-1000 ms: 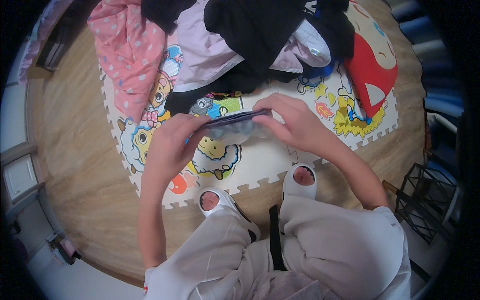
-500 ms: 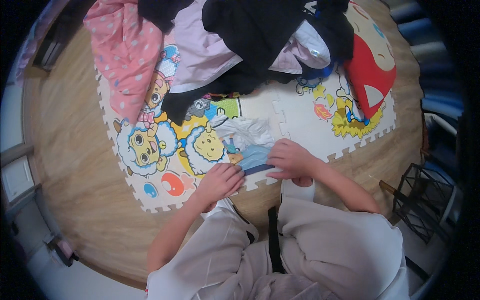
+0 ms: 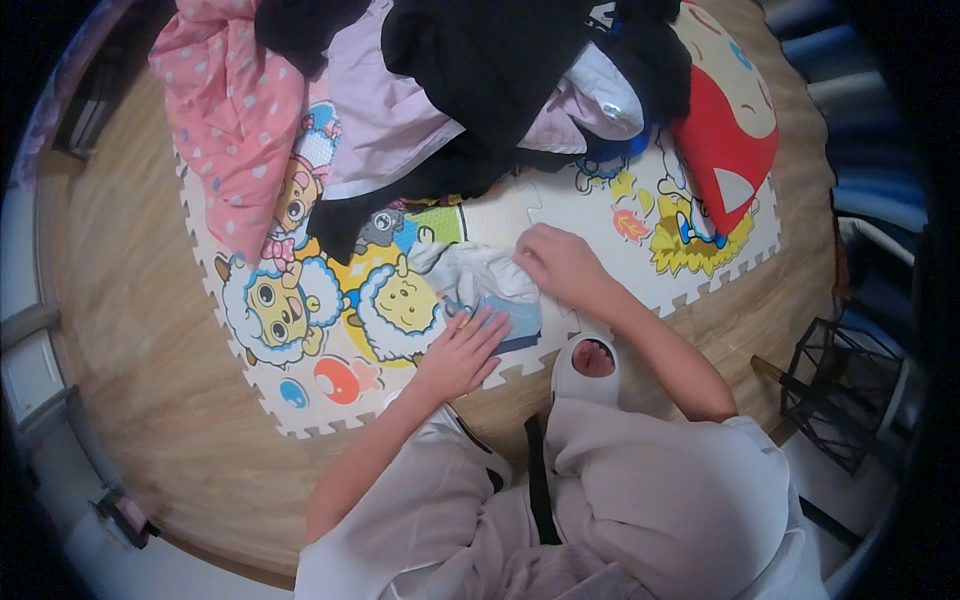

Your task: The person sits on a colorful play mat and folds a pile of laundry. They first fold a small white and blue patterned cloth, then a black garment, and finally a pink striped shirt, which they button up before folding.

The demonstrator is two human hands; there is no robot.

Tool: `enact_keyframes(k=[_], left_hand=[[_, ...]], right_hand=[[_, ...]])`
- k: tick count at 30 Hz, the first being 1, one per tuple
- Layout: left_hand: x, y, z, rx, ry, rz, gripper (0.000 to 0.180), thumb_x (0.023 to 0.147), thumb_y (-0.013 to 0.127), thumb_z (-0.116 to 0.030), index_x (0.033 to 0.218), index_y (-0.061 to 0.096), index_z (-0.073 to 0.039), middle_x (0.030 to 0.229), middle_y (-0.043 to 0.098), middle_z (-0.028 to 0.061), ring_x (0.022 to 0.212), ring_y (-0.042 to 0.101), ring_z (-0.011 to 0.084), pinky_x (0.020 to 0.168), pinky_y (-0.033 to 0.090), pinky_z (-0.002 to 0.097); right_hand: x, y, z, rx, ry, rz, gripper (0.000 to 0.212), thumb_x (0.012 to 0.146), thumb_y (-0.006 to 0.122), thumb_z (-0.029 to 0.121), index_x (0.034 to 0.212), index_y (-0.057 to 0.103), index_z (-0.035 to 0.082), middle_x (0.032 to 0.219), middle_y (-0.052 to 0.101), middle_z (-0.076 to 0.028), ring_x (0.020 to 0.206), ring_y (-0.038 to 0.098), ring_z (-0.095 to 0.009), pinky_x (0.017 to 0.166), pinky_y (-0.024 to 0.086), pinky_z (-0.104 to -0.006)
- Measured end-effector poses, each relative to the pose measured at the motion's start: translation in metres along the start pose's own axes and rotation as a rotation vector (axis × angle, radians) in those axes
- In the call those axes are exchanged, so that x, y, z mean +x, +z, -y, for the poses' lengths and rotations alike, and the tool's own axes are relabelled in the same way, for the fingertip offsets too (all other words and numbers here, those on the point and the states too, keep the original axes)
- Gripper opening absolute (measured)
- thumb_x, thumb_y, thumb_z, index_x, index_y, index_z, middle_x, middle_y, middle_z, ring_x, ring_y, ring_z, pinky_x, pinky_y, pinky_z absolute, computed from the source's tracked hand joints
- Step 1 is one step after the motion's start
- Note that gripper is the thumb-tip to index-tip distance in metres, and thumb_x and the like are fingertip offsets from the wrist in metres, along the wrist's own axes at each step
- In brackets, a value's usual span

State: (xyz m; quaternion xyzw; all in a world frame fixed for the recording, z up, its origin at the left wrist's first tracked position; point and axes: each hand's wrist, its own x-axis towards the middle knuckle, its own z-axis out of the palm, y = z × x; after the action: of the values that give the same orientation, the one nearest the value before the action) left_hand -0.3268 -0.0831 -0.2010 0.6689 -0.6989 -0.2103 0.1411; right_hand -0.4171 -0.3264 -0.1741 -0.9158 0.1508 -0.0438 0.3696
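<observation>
A small garment, with a crumpled white part (image 3: 495, 272) and a smooth light-blue part (image 3: 515, 318) edged by a dark band, lies on a printed foam mat (image 3: 545, 215) in front of me. My left hand (image 3: 465, 352) rests flat on its lower left side, fingers stretched out and covering part of the print. At the upper right of the white part is my right hand (image 3: 562, 265), its fingers curled together on the cloth's edge. The fingertips are partly hidden.
Beyond the garment lies a heap of clothes: a black garment (image 3: 480, 60), a pale lilac one (image 3: 385, 110) and a pink dotted cloth (image 3: 235, 130). A red plush cushion (image 3: 715, 140) sits at the far right. A black wire rack (image 3: 835, 390) stands on the right.
My right hand has gone from the dark band up to the white part's edge. My left hand has slid onto the garment and flattened. The whole view has shifted slightly.
</observation>
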Motion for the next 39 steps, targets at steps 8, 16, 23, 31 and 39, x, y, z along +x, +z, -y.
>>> enact_keyframes(k=[8,16,23,31,39], left_hand=[[-0.003,-0.003,-0.001,-0.048,-0.035,0.014,0.064,0.090,0.052,-0.051,0.144,0.040,-0.018,0.151,0.037,0.0035,0.139,0.034,0.0237,0.115,0.019,0.0492],[-0.002,-0.003,-0.003,-0.053,-0.057,0.022,0.065,0.090,0.052,-0.052,0.145,0.040,-0.019,0.151,0.036,0.0049,0.139,0.034,0.0260,0.114,0.020,0.0524],[-0.007,-0.016,0.001,-0.210,-0.034,-0.341,0.038,0.083,0.063,-0.014,0.121,0.059,-0.011,0.126,0.056,0.0111,0.120,0.052,0.0300,0.103,0.036,0.0475],[0.053,-0.076,0.048,-0.276,-0.232,-0.614,0.031,0.081,0.068,-0.006,0.111,0.060,-0.001,0.113,0.059,0.0157,0.107,0.054,0.0354,0.092,0.043,0.0409],[0.057,-0.079,0.092,-0.267,-0.404,-0.240,0.019,0.086,0.066,-0.015,0.101,0.064,-0.004,0.091,0.061,0.0120,0.088,0.058,0.0310,0.077,0.047,0.0369]], right_hand=[[-0.011,-0.013,-0.018,0.054,0.209,0.010,0.013,0.092,0.055,0.012,0.094,0.053,0.000,0.087,0.061,-0.021,0.082,0.060,-0.040,0.072,0.048,-0.0432],[-0.013,-0.018,-0.019,0.014,0.068,-0.060,0.014,0.088,0.058,0.010,0.100,0.060,0.001,0.089,0.061,-0.018,0.086,0.060,-0.036,0.077,0.049,-0.0404],[-0.009,-0.011,0.004,-0.066,-0.046,-0.270,0.011,0.085,0.061,0.011,0.094,0.065,0.005,0.091,0.062,-0.010,0.085,0.060,-0.030,0.076,0.051,-0.0385],[-0.005,0.017,0.020,0.027,0.012,-0.116,0.019,0.083,0.067,0.021,0.095,0.066,0.006,0.092,0.062,-0.009,0.086,0.061,-0.028,0.075,0.050,-0.0379],[0.008,0.011,0.011,-0.045,0.161,0.013,0.014,0.088,0.060,0.017,0.098,0.062,0.007,0.090,0.061,-0.008,0.087,0.057,-0.029,0.079,0.044,-0.0392]])
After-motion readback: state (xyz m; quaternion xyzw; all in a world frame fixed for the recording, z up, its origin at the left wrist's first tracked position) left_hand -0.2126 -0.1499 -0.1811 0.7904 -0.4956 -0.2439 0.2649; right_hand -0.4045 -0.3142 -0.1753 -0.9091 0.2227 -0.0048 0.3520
